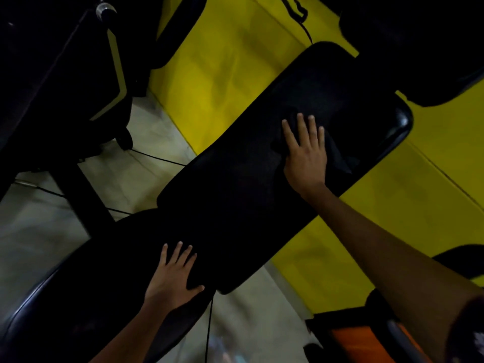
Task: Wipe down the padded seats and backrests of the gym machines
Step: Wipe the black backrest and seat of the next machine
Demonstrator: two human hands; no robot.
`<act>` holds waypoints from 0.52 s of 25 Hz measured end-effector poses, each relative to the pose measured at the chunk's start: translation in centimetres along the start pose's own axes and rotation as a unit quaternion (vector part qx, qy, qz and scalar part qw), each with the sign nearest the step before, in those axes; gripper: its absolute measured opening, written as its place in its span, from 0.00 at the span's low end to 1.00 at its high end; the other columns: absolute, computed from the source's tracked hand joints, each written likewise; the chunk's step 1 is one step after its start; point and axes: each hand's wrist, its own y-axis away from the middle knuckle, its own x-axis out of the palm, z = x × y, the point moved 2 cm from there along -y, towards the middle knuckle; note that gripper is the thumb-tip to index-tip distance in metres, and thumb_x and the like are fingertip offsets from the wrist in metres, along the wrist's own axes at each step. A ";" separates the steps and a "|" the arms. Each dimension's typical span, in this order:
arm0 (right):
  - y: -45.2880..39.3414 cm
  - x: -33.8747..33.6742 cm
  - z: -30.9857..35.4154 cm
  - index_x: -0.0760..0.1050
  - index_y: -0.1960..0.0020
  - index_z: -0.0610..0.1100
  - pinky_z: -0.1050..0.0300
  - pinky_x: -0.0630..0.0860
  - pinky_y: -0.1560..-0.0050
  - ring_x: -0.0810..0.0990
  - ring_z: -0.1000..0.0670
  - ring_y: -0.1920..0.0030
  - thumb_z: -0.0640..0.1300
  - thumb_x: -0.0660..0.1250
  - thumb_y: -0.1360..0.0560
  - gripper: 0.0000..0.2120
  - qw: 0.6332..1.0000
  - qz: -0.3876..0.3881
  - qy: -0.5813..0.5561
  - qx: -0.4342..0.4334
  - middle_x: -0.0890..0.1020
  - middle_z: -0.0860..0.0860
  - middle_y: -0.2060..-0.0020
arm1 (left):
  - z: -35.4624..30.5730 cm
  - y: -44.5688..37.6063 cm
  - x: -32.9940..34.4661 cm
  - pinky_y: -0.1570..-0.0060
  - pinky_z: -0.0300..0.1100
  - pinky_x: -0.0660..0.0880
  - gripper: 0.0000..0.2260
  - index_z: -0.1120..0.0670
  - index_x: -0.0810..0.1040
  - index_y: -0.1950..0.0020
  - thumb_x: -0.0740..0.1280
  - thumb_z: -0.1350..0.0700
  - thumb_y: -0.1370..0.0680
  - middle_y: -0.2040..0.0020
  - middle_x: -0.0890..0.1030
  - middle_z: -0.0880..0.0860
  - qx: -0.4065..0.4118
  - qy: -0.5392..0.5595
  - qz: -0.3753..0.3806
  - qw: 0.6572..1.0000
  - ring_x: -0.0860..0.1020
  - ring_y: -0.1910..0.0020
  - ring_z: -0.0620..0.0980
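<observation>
a dark cloth [337,155] is pressed flat against the backrest [262,184] by the right hand [305,158], fingers straight and slightly spread, not curled round it. the cloth is nearly the same black as the pad, so its edges are hard to make out; only folds to the right of the hand are seen. the left hand [174,279] is laid flat, fingers straight and apart, where the near end of the backrest meets the seat [78,297], holding nothing.

the backrest is placed across the middle of the view, its long axis running from lower left to upper right, the far rounded end pointing to the upper right. the seat continues the same line to the lower left and is cut off by the frame edge.

a yellow floor [222,87] and a grey floor [39,231] are seen beneath. black machine parts [52,74] at upper left are too dark to be told apart. an orange thing [366,341] at the lower right is partly hidden.
</observation>
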 end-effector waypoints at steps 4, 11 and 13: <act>2.0 3.1 3.3 0.66 0.28 0.40 0.37 0.50 0.29 0.60 0.30 0.29 0.39 0.56 0.32 0.31 0.956 0.140 0.011 -0.256 0.64 0.34 0.29 | 0.1 -0.1 0.3 0.32 0.56 0.50 0.37 0.57 0.82 0.43 0.54 0.31 0.34 0.41 0.80 0.57 -0.003 0.005 -0.005 1.000 0.77 0.38 0.60; -5.1 -2.3 -3.0 0.62 0.26 0.42 0.37 0.50 0.28 0.57 0.32 0.27 0.37 0.59 0.30 0.32 0.994 0.013 0.019 -0.104 0.61 0.36 0.27 | -0.1 0.1 0.1 0.31 0.54 0.53 0.37 0.57 0.80 0.39 0.53 0.31 0.32 0.38 0.79 0.56 0.018 -0.018 -0.029 0.999 0.75 0.36 0.57; -5.1 -1.7 -1.3 0.60 0.25 0.42 0.39 0.46 0.27 0.54 0.33 0.26 0.40 0.62 0.29 0.33 0.999 -0.016 -0.010 -0.030 0.59 0.37 0.26 | -0.5 0.2 -0.4 0.28 0.51 0.44 0.37 0.57 0.72 0.30 0.53 0.32 0.28 0.29 0.70 0.56 0.013 -0.022 -0.073 0.997 0.66 0.28 0.56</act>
